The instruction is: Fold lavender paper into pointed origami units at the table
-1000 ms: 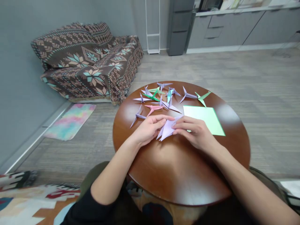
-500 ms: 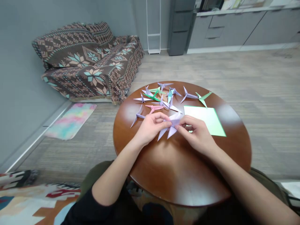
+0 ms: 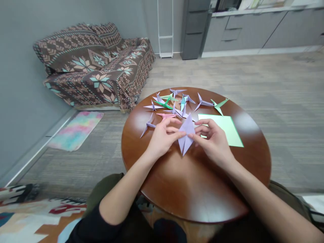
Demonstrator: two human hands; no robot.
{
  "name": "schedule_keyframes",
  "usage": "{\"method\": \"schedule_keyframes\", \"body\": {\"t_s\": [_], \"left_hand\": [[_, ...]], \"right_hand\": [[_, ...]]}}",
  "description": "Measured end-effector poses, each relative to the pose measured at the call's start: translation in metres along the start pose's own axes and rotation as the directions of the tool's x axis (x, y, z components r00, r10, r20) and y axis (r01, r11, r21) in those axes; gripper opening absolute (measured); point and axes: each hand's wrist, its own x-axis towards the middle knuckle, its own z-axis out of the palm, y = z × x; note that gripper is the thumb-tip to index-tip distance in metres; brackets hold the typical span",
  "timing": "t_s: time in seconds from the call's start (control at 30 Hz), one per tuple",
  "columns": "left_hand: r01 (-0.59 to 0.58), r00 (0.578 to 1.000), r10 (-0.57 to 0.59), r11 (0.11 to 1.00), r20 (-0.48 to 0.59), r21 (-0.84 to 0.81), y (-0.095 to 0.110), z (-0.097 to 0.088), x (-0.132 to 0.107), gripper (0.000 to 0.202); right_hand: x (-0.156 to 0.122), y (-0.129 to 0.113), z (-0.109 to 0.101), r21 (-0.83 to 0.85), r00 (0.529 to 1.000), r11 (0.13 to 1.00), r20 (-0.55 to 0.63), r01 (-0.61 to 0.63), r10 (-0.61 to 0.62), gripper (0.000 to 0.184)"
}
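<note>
A folded piece of lilac origami paper (image 3: 188, 126), diamond-shaped with a slit down its lower half, is held between both hands above the round table. My left hand (image 3: 164, 136) pinches its left edge with the thumb on top. On the other edge, the thumb of my right hand (image 3: 212, 140) presses near the middle while its fingers curl behind. Just beyond the hands lie several folded paper cranes, among them a pink one (image 3: 165, 116), a dark green one (image 3: 165, 103) and a lilac one (image 3: 149, 125) at the left.
Light green square paper (image 3: 227, 128) lies on the brown table (image 3: 192, 189) beside my right hand. A lilac crane (image 3: 202, 102) and a green crane (image 3: 219, 106) rest near the far right edge. Beyond stands a sofa (image 3: 101, 67) under a patterned cover.
The lilac paper was spread with two points hanging apart; now it lies flat as a diamond facing me, its lower points together. Both hands still hold it at about the same place.
</note>
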Motion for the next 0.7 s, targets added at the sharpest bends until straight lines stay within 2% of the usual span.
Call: {"method": "schedule_keyframes", "body": {"t_s": [0.07,0.13,0.23,0.33,0.53,0.7], "left_hand": [[0.004,1.0,-0.004,0.999,0.003,0.049,0.0003,-0.001,-0.0005,0.042],[-0.001,1.0,0.0,0.997,0.005,0.075,0.0007,-0.0013,-0.0016,0.037],[-0.02,1.0,0.021,0.993,-0.007,0.114,0.0019,0.0005,-0.004,0.032],[-0.033,0.999,0.033,0.99,0.005,0.135,0.004,0.0036,-0.0057,0.026],[-0.017,0.992,0.0,0.991,0.125,0.131,0.0077,0.0051,-0.0057,0.021],[-0.009,0.992,-0.007,0.992,0.123,0.126,0.009,0.0052,-0.0058,0.02]], "right_hand": [[0.0014,0.0,-0.0007,0.019,0.999,0.999,0.023,-0.028,0.028,0.045],[0.0013,-0.0011,-0.0012,-0.052,0.993,0.997,0.101,-0.057,0.062,0.032],[-0.0005,-0.0032,-0.0016,-0.169,0.977,0.984,0.199,-0.05,0.083,0.028],[-0.0017,-0.0033,-0.0019,-0.195,0.975,0.981,0.214,-0.021,0.064,0.023],[-0.0015,0.0014,-0.0031,-0.212,0.968,0.976,0.236,-0.038,0.088,0.014],[-0.0029,-0.0002,-0.0012,-0.227,0.963,0.973,0.249,-0.043,0.101,0.013]]}}
